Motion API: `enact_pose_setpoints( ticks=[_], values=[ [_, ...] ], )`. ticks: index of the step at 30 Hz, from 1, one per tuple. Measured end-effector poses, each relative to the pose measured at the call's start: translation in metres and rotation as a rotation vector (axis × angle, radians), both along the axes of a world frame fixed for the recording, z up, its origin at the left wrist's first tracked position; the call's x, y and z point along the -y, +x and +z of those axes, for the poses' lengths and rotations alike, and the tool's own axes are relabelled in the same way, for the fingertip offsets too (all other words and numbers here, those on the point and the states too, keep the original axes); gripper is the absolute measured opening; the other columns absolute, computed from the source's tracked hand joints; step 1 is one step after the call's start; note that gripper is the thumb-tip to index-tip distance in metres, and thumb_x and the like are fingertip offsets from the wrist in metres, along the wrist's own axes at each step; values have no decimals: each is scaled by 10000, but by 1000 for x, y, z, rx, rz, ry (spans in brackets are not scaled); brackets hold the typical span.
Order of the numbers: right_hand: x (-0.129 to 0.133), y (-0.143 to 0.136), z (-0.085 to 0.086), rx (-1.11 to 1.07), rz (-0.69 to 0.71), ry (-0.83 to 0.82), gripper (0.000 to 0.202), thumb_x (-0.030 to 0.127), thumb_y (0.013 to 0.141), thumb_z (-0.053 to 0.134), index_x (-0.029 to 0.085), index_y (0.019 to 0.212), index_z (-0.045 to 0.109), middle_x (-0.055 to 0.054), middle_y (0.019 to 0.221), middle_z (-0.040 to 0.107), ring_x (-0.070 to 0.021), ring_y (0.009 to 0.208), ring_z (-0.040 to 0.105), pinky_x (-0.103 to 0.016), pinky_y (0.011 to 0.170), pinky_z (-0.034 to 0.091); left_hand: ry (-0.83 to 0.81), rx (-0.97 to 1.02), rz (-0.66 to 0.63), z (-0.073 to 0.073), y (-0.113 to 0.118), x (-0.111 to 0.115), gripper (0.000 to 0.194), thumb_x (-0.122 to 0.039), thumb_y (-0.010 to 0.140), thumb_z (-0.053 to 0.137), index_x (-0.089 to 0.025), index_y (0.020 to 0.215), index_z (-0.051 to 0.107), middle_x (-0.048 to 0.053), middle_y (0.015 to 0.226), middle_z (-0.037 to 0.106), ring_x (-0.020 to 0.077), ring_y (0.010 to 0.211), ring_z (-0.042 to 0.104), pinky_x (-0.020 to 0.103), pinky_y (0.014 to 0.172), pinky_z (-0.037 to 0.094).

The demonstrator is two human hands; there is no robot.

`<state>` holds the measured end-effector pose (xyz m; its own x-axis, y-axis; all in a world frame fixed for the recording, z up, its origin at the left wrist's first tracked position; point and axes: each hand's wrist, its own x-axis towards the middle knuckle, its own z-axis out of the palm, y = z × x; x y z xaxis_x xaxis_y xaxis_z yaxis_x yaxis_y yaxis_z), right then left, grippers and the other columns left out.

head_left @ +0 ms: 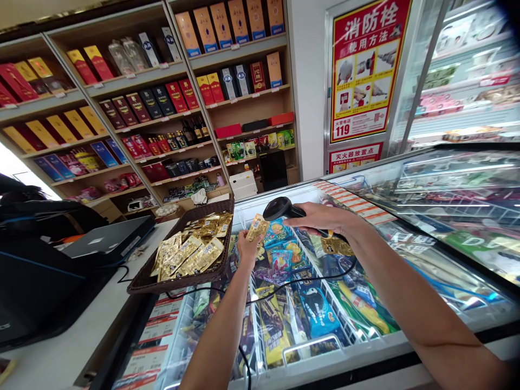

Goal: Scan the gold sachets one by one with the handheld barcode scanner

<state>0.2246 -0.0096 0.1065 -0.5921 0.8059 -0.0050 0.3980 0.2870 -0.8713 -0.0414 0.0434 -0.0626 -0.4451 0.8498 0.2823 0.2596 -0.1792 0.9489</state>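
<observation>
My left hand (247,248) pinches a small gold foil packet (257,227) by its lower end, above the glass top of a freezer. In my right hand (320,216) is a black barcode scanner (280,208), its head close above the packet. The scanner's black cable (300,280) loops down across the glass and under my left forearm. Another gold packet (336,246) shows just below my right hand; whether I hold it or it lies on the glass I cannot tell. Left of my hands, a brown woven basket (140,283) holds many similar gold packets.
Under the glass, wire baskets (312,346) hold colourful wrapped goods. Price labels (152,336) line the freezer's left edge. A white counter (77,330) with dark equipment (36,287) stands at left. Shelves of boxes (162,100) fill the back wall, beside a red poster (368,70).
</observation>
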Motion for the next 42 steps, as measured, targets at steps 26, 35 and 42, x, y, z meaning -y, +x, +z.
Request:
enact_pose_setpoints(
  ticks=[26, 35, 42],
  values=[
    [15, 23, 24, 28, -185, 124, 475, 655, 796, 642, 206, 759, 490, 40, 448, 473, -96, 407, 414, -238, 442, 319, 304, -61, 314, 119, -44, 29, 448, -305, 815, 683, -212, 1235, 557, 92, 1496, 333, 209, 1431, 293, 327, 1176, 223],
    [24, 41, 43, -168, -260, 179, 382, 545, 856, 651, 207, 799, 484, 43, 505, 501, -84, 412, 422, -218, 431, 334, 41, -646, -635, 45, 128, 11, 184, -339, 806, 690, -205, 932, 684, 79, 1081, 665, 242, 1102, 596, 387, 1014, 421],
    [29, 35, 44, -145, -220, 179, 369, 531, 853, 662, 198, 814, 507, 39, 490, 502, -85, 398, 428, -221, 419, 316, -96, -761, -740, 23, 184, 11, 475, -361, 574, 873, -169, 938, 636, 128, 1110, 642, 312, 1094, 571, 416, 957, 443]
  ],
)
